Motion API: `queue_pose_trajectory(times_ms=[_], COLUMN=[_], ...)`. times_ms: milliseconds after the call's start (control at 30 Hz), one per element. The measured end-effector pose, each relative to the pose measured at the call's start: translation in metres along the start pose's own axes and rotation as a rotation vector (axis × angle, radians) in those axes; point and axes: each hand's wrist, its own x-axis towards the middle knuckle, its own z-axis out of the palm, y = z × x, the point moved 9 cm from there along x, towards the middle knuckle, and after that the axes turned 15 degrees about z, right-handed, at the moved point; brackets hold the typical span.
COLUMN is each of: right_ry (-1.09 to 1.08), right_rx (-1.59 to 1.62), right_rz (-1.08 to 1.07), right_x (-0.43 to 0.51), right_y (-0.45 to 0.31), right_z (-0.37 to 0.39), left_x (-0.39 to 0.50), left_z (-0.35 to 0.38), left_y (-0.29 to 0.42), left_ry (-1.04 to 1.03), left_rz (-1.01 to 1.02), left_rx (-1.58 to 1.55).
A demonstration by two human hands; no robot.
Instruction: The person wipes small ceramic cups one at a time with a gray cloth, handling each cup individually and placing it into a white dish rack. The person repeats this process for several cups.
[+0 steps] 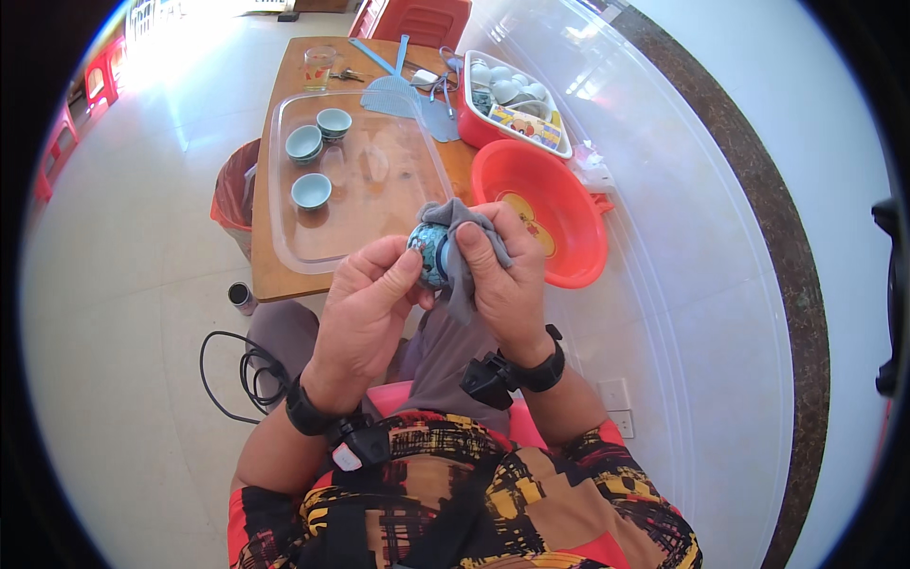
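In front of my chest, my left hand (373, 302) grips a small blue patterned ceramic cup (429, 256) by its outer side, thumb on the decorated wall. My right hand (513, 274) bunches a grey cloth (462, 288) around the cup's rim side, so part of the cup is hidden. Just beyond my hands, a clear plastic tray (384, 220) lies on the wooden table (284, 284). Pale blue cups stand on its left half: one cup (334, 122) at the back, what looks like a stacked pair (304, 144) beside it, and another cup (311, 190) nearer me.
A red plastic basin (583, 235) sits right of the tray. Behind it stands a red-and-white container (476, 124) of light bulbs and a box. Blue fly swatters (391, 92), a cable (444, 89), keys (346, 75) and a glass (319, 70) lie farther back. A lined bin (231, 192) is left.
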Motion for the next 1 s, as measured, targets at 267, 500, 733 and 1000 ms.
queue_pose_trajectory(times_ms=[267,500,733,1000], right_ry=[0.030,0.118,-0.130,0.092], right_rx=[-0.273,-0.261,0.184,-0.253], right_rz=[-0.437,-0.452,0.145,-0.419], right_x=[-0.026,-0.020,-0.002,-0.021], right_y=[-0.030,-0.030,0.015,-0.021], right_z=[0.013,0.009,0.002,-0.001], left_x=[0.000,-0.005,-0.008,-0.009], left_z=[-0.003,0.017,0.043,0.062], left_y=[0.004,0.020,0.035,0.040], left_ry=[0.105,-0.071,-0.268,-0.488], left_rz=[-0.003,0.200,0.517,0.671], left_rx=[-0.084,0.620,0.989,1.224])
